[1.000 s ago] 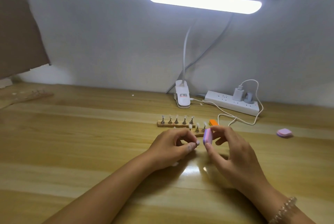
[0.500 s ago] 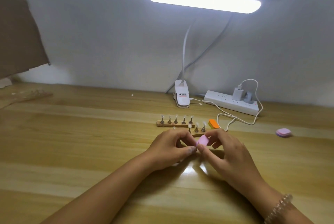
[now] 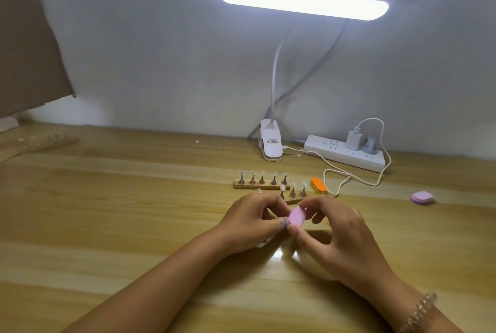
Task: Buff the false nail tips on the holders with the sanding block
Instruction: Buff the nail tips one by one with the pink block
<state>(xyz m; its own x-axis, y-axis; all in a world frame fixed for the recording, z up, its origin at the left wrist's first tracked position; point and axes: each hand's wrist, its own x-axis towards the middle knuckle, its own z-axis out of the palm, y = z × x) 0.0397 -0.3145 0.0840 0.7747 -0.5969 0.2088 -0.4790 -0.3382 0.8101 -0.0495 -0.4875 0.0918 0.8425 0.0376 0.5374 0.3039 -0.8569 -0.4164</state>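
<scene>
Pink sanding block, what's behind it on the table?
Behind the pink sanding block: a wooden strip with three nail holders showing, an orange block at its right end. Left hand and right hand cover the rest.

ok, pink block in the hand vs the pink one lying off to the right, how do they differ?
The held pink block is pinched by the right hand, lifted and tilted; the spare pink block lies flat on the table, untouched. Held one is central; spare one far right. Both pink, rounded corners.

Open desk [image 3: 107, 225] at left and near side; nail holders [image 3: 261, 185], orange block [image 3: 318, 185] and power strip [image 3: 346, 154] obstruct the far side.
</scene>
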